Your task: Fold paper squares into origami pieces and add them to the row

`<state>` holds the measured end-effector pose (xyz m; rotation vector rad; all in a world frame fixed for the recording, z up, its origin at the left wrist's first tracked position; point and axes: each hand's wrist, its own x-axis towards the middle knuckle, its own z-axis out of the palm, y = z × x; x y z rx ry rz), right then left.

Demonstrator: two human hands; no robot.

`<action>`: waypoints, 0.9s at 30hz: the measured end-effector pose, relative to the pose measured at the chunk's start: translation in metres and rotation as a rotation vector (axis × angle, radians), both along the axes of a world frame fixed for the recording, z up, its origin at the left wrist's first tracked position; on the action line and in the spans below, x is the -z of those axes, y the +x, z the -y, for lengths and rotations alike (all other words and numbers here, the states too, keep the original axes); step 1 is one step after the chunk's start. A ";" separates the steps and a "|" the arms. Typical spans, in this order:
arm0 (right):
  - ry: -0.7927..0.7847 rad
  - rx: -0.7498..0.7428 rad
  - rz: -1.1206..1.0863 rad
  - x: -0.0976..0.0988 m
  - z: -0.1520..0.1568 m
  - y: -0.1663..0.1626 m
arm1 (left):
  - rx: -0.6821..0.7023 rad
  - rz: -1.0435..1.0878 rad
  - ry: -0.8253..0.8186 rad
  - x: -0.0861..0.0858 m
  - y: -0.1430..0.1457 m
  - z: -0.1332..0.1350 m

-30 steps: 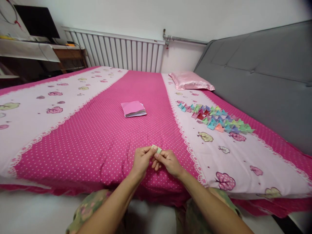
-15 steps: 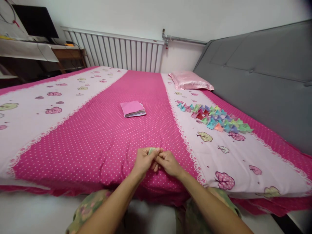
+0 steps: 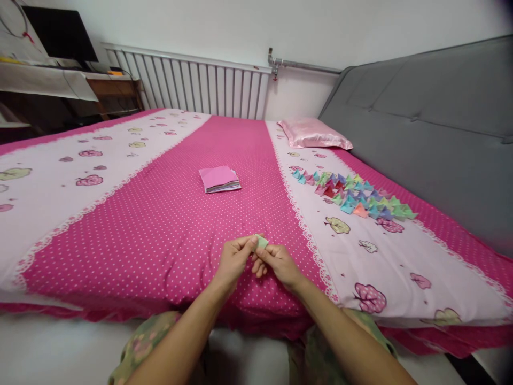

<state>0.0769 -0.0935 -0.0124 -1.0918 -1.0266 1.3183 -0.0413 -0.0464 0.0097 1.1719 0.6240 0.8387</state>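
Observation:
Between my two hands is a small piece of folded light green paper point(image 3: 262, 242), held just above the near edge of the bed. My left hand point(image 3: 235, 258) pinches its left side with thumb and fingers. From the other side my right hand point(image 3: 281, 263) grips the paper, its thumb on the lower right part. The fingers partly cover the paper, so its full shape is hidden. Beyond the hands lies a stack of pink square paper point(image 3: 219, 178). Off to the right, several small folded paper boats point(image 3: 352, 195) in many colours stand in rows.
The bed point(image 3: 160, 224) has a pink and white patterned cover. A pink pillow point(image 3: 315, 133) lies at the far right, beside a grey padded headboard point(image 3: 425, 112). Behind are a white radiator point(image 3: 188, 80) and, at the far left, a desk with a black monitor point(image 3: 60, 35).
More of the green paper now shows between the hands; before, the fingers covered most of it. The hands have shifted slightly, with the fingertips a little farther apart.

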 end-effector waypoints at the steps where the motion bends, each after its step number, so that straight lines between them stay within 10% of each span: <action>1: -0.005 -0.004 0.002 0.000 0.000 0.000 | 0.010 -0.003 0.009 0.000 -0.001 0.000; 27: 0.133 0.157 0.326 -0.001 -0.001 0.010 | -0.189 -0.197 0.189 0.003 -0.007 -0.015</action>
